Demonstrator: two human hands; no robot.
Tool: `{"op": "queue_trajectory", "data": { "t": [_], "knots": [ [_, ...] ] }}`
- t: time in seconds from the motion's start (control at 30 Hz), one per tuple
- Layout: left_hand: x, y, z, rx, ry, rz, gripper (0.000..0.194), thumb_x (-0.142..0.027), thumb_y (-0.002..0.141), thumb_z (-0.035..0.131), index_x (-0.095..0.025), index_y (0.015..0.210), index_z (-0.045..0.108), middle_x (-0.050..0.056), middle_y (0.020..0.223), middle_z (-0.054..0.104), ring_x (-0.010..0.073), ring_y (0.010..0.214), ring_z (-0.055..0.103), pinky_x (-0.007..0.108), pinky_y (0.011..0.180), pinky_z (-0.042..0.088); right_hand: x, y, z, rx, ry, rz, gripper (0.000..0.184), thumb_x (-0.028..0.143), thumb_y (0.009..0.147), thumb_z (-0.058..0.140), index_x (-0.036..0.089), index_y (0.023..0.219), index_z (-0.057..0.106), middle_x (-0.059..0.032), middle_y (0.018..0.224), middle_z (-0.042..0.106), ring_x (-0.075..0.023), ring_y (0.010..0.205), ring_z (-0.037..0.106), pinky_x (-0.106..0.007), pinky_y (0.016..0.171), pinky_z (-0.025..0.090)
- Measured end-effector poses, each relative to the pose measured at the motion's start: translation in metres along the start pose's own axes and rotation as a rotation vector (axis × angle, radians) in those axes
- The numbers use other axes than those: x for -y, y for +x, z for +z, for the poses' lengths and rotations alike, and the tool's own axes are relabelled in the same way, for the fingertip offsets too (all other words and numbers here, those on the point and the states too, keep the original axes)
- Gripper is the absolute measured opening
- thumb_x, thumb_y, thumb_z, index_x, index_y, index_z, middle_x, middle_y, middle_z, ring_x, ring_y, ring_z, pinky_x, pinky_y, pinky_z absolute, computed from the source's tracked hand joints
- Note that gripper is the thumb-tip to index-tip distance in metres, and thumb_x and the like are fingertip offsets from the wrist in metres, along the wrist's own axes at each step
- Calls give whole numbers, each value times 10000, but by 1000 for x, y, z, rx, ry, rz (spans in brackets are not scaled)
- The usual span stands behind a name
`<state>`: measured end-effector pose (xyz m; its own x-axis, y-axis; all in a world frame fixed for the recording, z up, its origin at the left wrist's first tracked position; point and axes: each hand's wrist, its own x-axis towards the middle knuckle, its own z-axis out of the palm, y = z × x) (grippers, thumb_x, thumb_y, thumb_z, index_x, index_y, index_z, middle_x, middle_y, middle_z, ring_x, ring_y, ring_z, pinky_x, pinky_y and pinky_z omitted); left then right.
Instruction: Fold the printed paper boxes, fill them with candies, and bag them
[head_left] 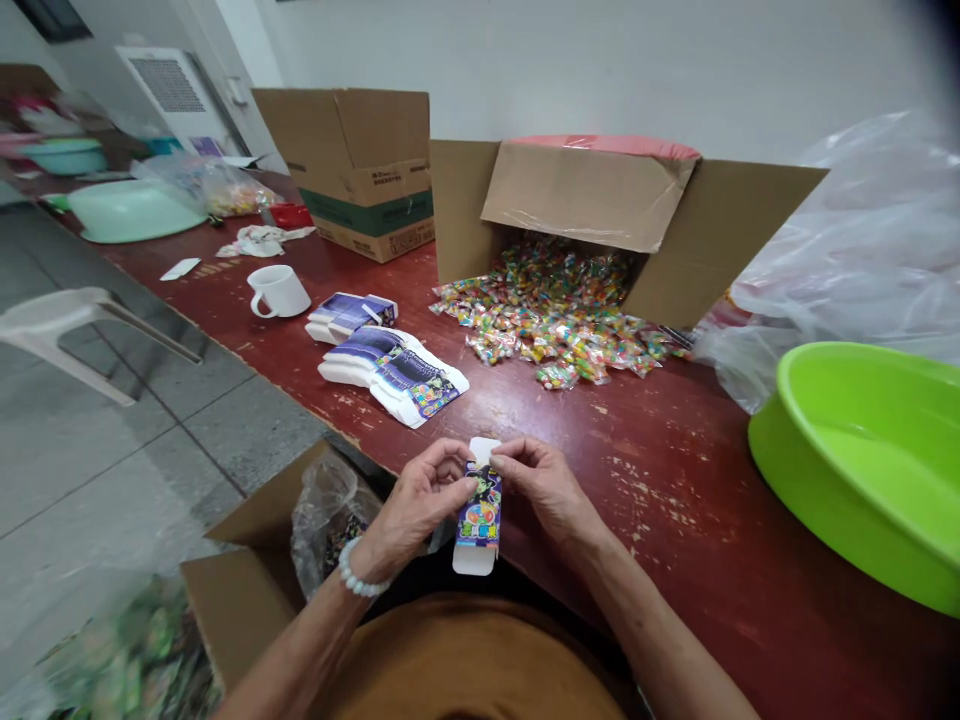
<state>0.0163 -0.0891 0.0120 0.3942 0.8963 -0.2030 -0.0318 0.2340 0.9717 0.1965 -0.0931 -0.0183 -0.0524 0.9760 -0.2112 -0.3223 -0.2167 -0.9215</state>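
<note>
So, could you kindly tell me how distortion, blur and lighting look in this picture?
In the head view, lighting is soft and even; the wide lens stretches the bright green plastic basin at the right edge; a dark blur shades the top right corner.

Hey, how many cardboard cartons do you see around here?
3: an upright open carton on the red table, a carton on its side spilling wrapped candies, and an open carton beside the left forearm. Others may be out of view.
</note>
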Motion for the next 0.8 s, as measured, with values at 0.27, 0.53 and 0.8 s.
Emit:
{"op": "queue_trajectory", "data": {
  "t": [0.27, 0.53, 0.8],
  "knots": [
    [5, 1, 0, -61, -18, 105, 302, -327, 770, 773, -176, 952, 585, -32, 720, 619, 95, 658, 563, 192, 618, 453, 8, -1, 1, 38, -504, -421, 81, 257, 793, 682, 188, 755, 701, -24, 728, 678, -147, 669, 588, -272, 656, 456],
    [18, 2, 12, 109, -336, -192, 461, -555, 875, 603, -200, 1159, 527, 38, 821, 687, 163, 558, 669, 271, 512, 530, 3, -6, -2, -11, -594, -620, 120, 247, 892, 606, 207, 886, 719, -25, 765, 682, -151, 701, 627, -273, 671, 482],
    [18, 9, 22, 65, -257, -181, 632, -661, 918, 407, -177, 1302, 538, 51, 774, 684, 129, 451, 589, 228, 427, 448, 18, -5, -1, 74, -530, -377, 132, 334, 863, 670, 205, 856, 700, -61, 976, 750, -168, 750, 687, -287, 665, 535]
  ]
}}
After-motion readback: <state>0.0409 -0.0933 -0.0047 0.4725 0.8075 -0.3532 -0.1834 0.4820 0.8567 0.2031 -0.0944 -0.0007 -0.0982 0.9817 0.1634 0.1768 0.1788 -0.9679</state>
